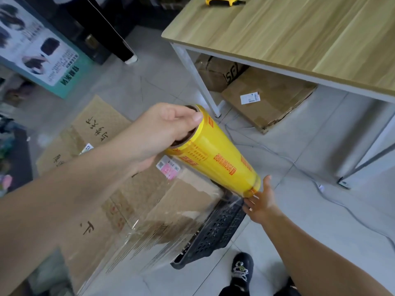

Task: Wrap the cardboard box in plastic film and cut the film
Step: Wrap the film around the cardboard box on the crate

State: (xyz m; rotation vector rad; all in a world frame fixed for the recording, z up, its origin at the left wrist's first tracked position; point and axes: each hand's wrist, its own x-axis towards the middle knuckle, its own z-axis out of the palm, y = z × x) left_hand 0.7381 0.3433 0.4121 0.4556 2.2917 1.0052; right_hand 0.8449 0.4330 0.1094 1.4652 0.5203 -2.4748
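Roll of plastic film (pixel 213 154): yellow printed wrapper, brown cardboard core, long smooth cylinder; held slanted just above cardboard box (pixel 145 197), upper end to left, lower end to right. Left hand (pixel 162 129): fingers curled into upper core opening, thumb clamped on yellow rim. Right hand (pixel 261 201): fingers straight and spread at lower end of roll, steadying rather than gripping; exact contact hard to tell. Cardboard box: on floor (pixel 310 189), low in centre of view; matt brown corrugated board, black handwritten characters, pink-and-white label on top; right end beside or partly over black perforated crate (pixel 215 231), cannot tell which. Film sheet (pixel 162 229): clear, glossy, faintly streaked, drawn from roll down over near face of box. Step in hand, as judged: paying out film around box; cutting not yet due. For good result: let roll turn on fingers inside core, steady lower end with flat hand, hold tension even so sheet lies without creases, overlap each pass, carry roll low and close around corners. Yellow-handled tool (pixel 222 0), probably cutter, on pale wood-grain desk (pixel 299 39), well apart from box. Flattened cartons (pixel 267 99) under desk, edges frayed.
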